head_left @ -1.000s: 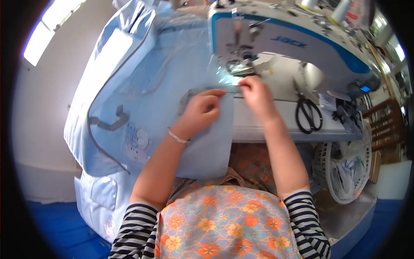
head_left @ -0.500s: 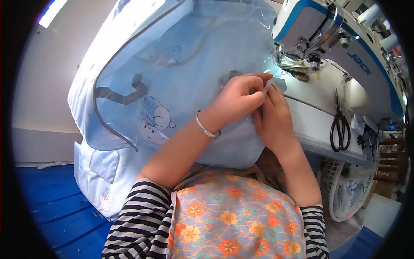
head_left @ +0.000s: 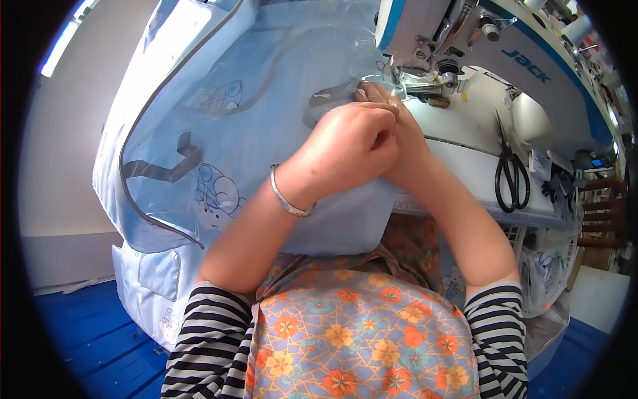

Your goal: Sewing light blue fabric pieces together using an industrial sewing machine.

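My left hand [head_left: 355, 143], with a bracelet at its wrist, is closed in front of the sewing machine [head_left: 458, 50]. Its fingertips meet at my right hand, and what they pinch is hidden. Partly behind it, my right hand [head_left: 407, 136] reaches up with its fingers stretched out flat by the presser foot. Under both hands lies a light blue fabric piece [head_left: 345, 216] with a clear plastic layer and printed bear drawings [head_left: 218, 193]. A dark grey strap [head_left: 174, 163] shows at the left of it, and another grey strip [head_left: 325, 100] runs close to my right fingertips.
Black-handled scissors [head_left: 512, 176] lie on the white machine table [head_left: 452, 159] at the right. Below the table edge is a white plastic basket [head_left: 545, 272] with clear bags. Grey piping [head_left: 126, 136] edges the fabric, which spills over the left side above a blue floor [head_left: 100, 339].
My right hand has slid forward toward the presser foot, fingers now farther ahead. My left hand has turned over more and covers part of it. The whole view has shifted, moving the machine leftward and up.
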Action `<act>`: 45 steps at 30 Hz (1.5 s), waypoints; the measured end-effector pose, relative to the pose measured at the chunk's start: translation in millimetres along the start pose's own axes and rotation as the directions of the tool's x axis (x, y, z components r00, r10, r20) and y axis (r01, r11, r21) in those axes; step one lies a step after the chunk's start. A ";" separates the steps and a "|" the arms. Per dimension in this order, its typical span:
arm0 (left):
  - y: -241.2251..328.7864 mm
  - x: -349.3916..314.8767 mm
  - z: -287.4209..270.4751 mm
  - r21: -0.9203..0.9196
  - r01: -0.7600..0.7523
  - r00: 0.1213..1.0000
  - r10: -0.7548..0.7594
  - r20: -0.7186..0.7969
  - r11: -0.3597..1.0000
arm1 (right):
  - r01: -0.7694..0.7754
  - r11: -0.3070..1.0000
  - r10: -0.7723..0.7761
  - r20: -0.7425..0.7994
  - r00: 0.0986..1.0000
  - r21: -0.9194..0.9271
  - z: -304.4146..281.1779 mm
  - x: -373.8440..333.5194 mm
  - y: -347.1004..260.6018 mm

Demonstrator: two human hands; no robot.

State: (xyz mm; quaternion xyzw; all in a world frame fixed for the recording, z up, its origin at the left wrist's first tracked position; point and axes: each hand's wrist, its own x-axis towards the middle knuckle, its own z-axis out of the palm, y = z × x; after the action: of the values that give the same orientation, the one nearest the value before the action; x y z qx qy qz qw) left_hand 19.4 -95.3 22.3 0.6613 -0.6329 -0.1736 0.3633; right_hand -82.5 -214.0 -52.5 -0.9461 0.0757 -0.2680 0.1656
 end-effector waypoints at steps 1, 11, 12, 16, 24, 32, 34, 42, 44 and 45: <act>-3.1 3.2 -2.7 0.040 -0.066 0.998 0.064 0.029 0.997 | 0.083 0.995 -0.086 -0.052 0.995 -0.050 1.6 3.5 3.0; -59.7 51.8 10.5 0.365 -0.291 0.952 0.304 0.023 0.884 | 0.225 0.973 -0.222 0.061 0.973 -0.043 4.0 5.6 18.6; -61.3 50.5 11.2 0.341 -0.257 0.965 0.258 0.043 0.904 | 0.215 0.975 -0.209 0.096 0.973 -0.061 4.0 7.2 20.3; -58.5 42.0 13.7 0.314 -0.201 0.980 0.195 0.049 0.928 | 0.100 0.986 -0.128 0.226 0.966 0.132 -10.3 -1.1 12.5; -48.3 30.8 45.4 0.528 -0.152 0.975 0.213 -0.057 0.836 | 0.166 0.980 -0.167 -0.001 0.986 -0.107 -41.3 -109.7 -53.5; -54.6 38.5 54.3 0.542 -0.107 0.983 0.169 -0.066 0.834 | 0.134 0.988 -0.144 -0.149 0.978 -0.072 -29.8 -113.9 -42.4; -50.0 39.2 51.9 0.522 -0.119 0.982 0.177 -0.064 0.845 | 0.117 0.991 -0.125 -0.139 0.982 -0.067 -32.9 -112.1 -43.2; -4.9 -44.8 23.2 0.388 -0.168 0.977 0.100 0.190 0.906 | 0.144 0.985 -0.155 -0.120 0.981 -0.091 -33.4 -115.3 -39.4; -6.2 -59.0 19.8 0.395 -0.293 0.956 0.257 0.142 0.871 | 0.138 0.986 -0.150 -0.133 0.980 -0.093 -33.7 -115.0 -39.8; -8.4 -62.2 20.4 0.416 -0.337 0.942 0.308 0.136 0.845 | 0.138 0.986 -0.150 -0.140 0.979 -0.095 -34.0 -114.9 -40.8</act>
State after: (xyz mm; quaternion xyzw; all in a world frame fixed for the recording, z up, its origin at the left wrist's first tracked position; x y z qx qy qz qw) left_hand 2.7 -41.3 -11.7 0.6037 -0.7688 0.0140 0.2104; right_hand -195.4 -158.5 -66.3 -0.9330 0.0303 -0.3444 0.0994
